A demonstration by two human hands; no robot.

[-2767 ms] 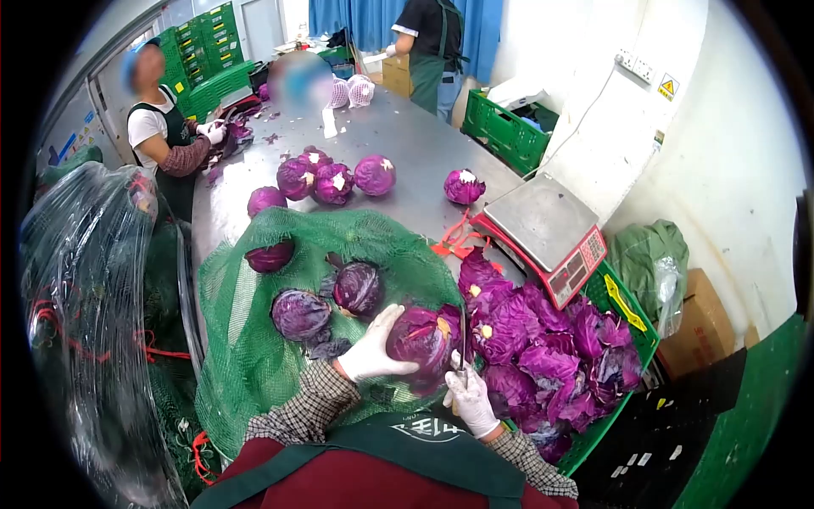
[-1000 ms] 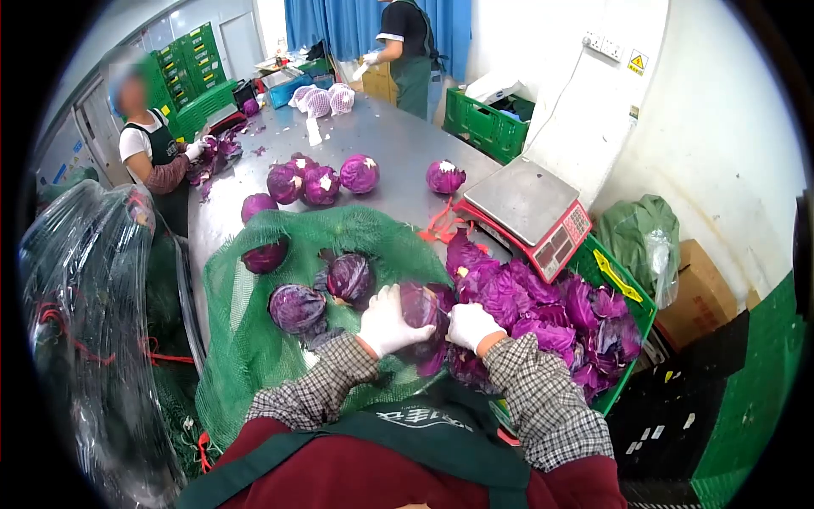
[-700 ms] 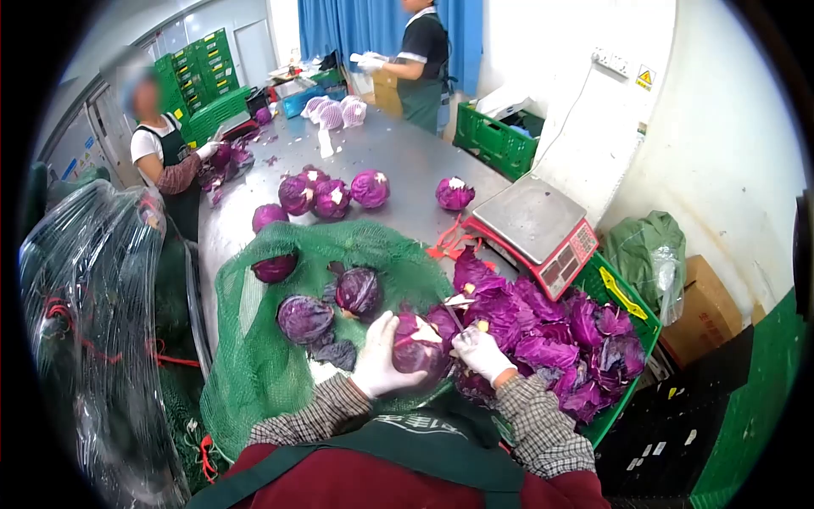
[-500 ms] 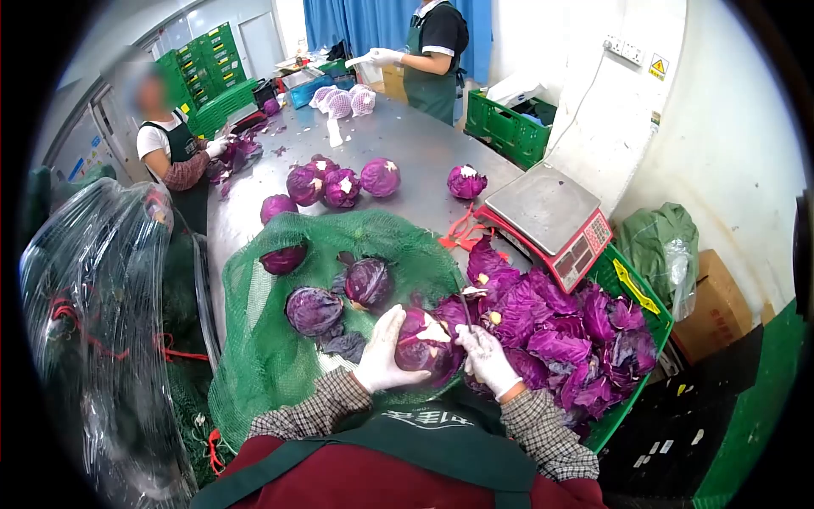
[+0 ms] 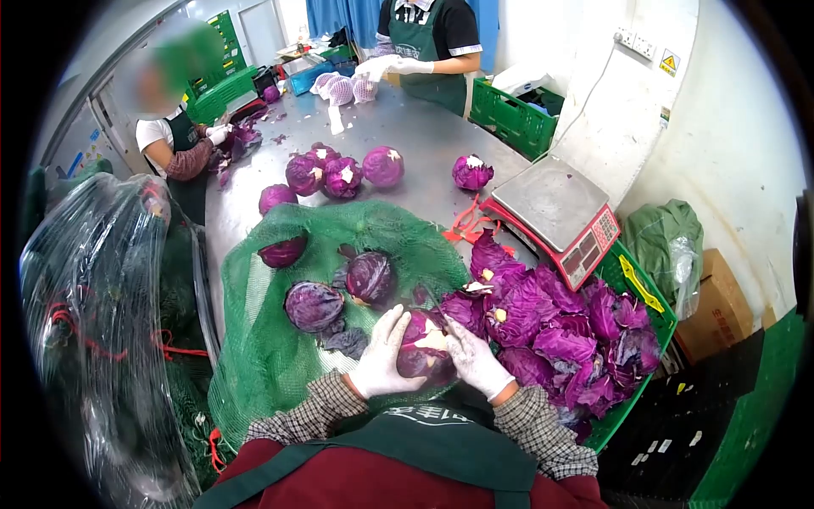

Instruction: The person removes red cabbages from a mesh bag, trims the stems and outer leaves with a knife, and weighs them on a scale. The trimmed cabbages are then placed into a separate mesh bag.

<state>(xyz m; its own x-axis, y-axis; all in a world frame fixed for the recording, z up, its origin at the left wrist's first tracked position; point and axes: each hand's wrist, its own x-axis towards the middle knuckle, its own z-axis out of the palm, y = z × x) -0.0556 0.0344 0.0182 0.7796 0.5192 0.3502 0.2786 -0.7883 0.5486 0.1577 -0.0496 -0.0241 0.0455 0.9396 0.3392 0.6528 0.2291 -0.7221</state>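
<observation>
The left hand, in a white glove, is partly open and cupped against the left side of a red cabbage. Its fingers point away from the body along the far left of the head, and its thumb extends to the right across the near side, so the cabbage sits in the curve between thumb and fingers. The left forearm, in a checked sleeve, angles inward from the lower left. The right hand, also gloved, is placed at the right side of the cabbage with its back turned up and its fingers slanting forward and to the left; the pictures do not show clearly whether it grips anything. The right forearm angles inward from the lower right. The cabbage is located between the two hands, just in front of the apron, with a pale patch facing up. A green mesh bag is spread to the left, bearing two dark cabbages near the left hand. Loose purple leaves fill a green crate to the right of the right hand, below a red-framed scale.
</observation>
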